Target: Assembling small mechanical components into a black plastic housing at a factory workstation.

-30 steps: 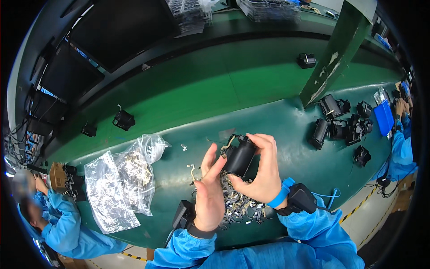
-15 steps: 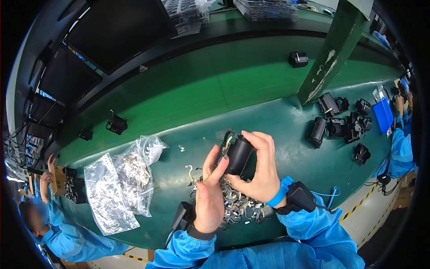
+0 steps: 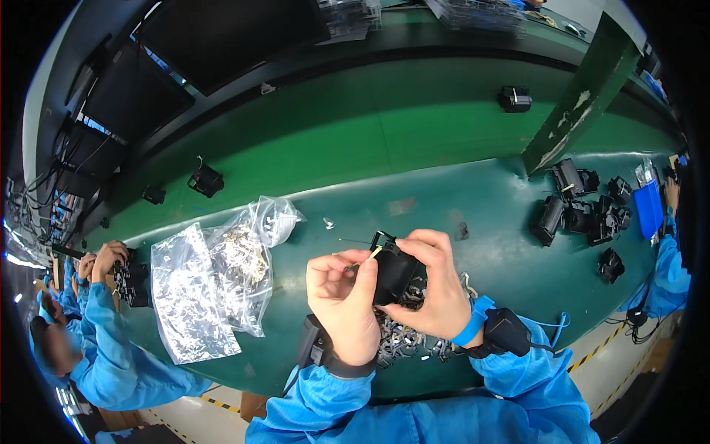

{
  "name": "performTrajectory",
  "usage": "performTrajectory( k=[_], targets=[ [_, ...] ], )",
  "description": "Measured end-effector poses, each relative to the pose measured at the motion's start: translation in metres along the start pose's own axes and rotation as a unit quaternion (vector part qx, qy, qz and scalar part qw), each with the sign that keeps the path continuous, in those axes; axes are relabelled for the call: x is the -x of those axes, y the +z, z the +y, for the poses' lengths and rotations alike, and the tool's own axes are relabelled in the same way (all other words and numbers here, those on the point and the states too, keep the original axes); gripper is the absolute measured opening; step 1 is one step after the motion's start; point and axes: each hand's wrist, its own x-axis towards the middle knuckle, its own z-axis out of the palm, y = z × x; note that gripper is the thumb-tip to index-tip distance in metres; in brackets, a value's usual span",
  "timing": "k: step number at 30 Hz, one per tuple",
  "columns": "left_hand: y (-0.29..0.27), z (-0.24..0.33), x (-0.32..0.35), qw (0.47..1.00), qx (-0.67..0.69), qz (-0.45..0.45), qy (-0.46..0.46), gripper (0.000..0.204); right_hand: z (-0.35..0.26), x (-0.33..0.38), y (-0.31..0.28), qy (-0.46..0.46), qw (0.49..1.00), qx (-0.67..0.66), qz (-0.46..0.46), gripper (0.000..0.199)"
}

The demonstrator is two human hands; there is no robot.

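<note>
i see the black plastic part (image 3: 393, 272) held up just above the green counter (image 3: 444, 200), over a pile of small metal clips (image 3: 403, 337). my right hand (image 3: 436, 296) wraps it from the right, fingers closed on its body — my left hand (image 3: 342, 300) sits against its left side, thumb and forefinger pinched on a thin pale pin (image 3: 375, 253) at the part's top edge. to the left lie clear plastic bags (image 3: 214, 277) of clips; far right, a cluster of black parts (image 3: 584, 211). a co-worker's blue sleeve (image 3: 111, 348) shows at the left edge.
</note>
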Motion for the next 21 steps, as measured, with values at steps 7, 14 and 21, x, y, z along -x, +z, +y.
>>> performTrajectory(
  k=[7, 14, 21],
  targets=[
    [0.003, 0.002, 0.0, 0.999, 0.033, 0.012, -0.005, 0.033, -0.002, 0.0, 0.003, -0.016, 1.0, 0.005, 0.001, 0.088],
    [0.0, -0.003, -0.001, 0.999, -0.02, 0.042, 0.006, 0.033, -0.001, 0.001, 0.008, -0.028, 0.999, 0.014, -0.007, 0.088],
    [0.002, -0.001, 0.0, 0.997, -0.064, 0.02, 0.032, 0.029, 0.0, 0.003, 0.011, -0.032, 0.999, 0.026, 0.002, 0.085]
  ],
)
